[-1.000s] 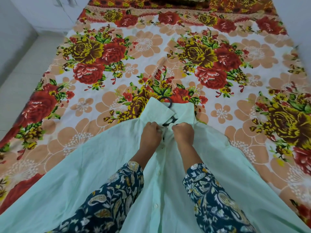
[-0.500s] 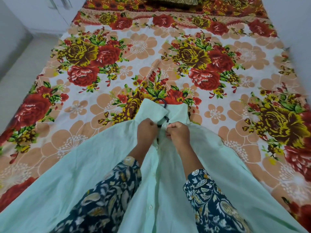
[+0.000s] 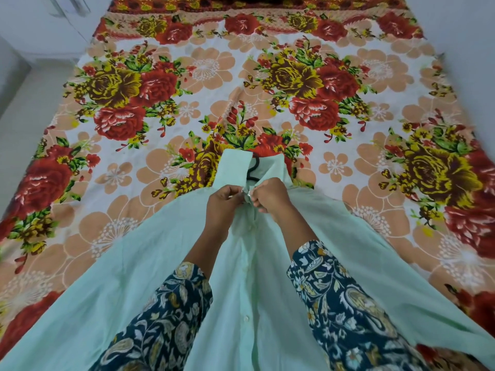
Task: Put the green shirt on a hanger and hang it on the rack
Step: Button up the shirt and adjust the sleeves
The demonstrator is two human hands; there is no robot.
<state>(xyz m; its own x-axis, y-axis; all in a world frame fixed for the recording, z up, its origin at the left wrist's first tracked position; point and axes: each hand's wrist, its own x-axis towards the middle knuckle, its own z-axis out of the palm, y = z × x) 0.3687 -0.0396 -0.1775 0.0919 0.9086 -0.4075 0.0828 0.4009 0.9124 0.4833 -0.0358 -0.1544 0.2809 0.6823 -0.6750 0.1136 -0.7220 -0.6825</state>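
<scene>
The pale green shirt lies spread front-up on the bed, collar pointing away from me. A black hanger sits inside it; only part of its hook and neck shows between the raised collar flaps. My left hand pinches the left edge of the shirt's front opening just below the collar. My right hand pinches the right edge opposite it, the two hands almost touching at the top button. A line of white buttons runs down the placket toward me.
The bed carries a floral sheet of red, yellow and peach flowers. A pale tiled floor lies along its left side, with white cabinet doors at the far left. No rack is in view.
Both hands have stayed at the collar and drawn closer together, pulling the two front edges of the shirt together. The collar flaps stand a little higher around the hanger hook.
</scene>
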